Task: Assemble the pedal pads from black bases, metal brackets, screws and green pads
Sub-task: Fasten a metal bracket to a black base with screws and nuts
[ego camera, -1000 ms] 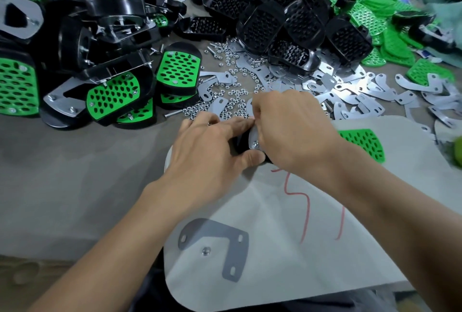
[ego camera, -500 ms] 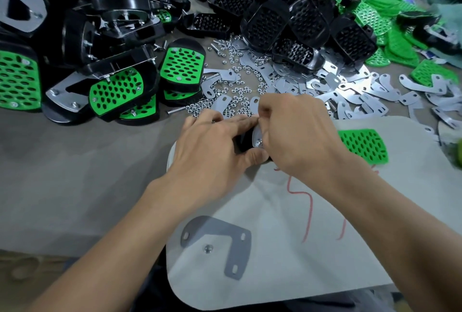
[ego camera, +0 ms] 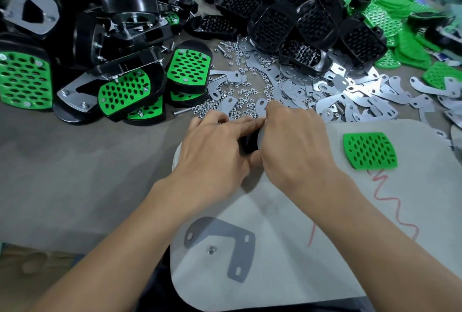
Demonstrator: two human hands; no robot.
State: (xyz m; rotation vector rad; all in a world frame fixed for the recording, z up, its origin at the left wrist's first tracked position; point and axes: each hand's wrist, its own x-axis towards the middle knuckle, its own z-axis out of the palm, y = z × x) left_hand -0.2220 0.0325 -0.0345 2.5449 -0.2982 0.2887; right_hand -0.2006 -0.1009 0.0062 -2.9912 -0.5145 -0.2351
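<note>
Both hands meet at the table's middle over a black base (ego camera: 247, 140), mostly hidden between them. My left hand (ego camera: 215, 146) grips the base from the left. My right hand (ego camera: 292, 141) curls over its right side and pinches a metal bracket (ego camera: 261, 134) against it; only the bracket's edge shows. A loose green pad (ego camera: 370, 150) lies on the pale board to the right. A grey bracket (ego camera: 225, 241) with a nut (ego camera: 212, 250) beside it lies near the front.
Finished green-and-black pedals (ego camera: 125, 91) are heaped at the left. Bare black bases (ego camera: 295, 24) pile up at the back, green pads (ego camera: 400, 16) at the far right. Loose nuts (ego camera: 240, 91) and brackets (ego camera: 350, 96) litter the cloth behind my hands. The pale board (ego camera: 325, 249) covers the near right.
Both hands stay clamped on the same base. The small screw seen between them earlier is now covered, and the right fingers have closed further over the bracket.
</note>
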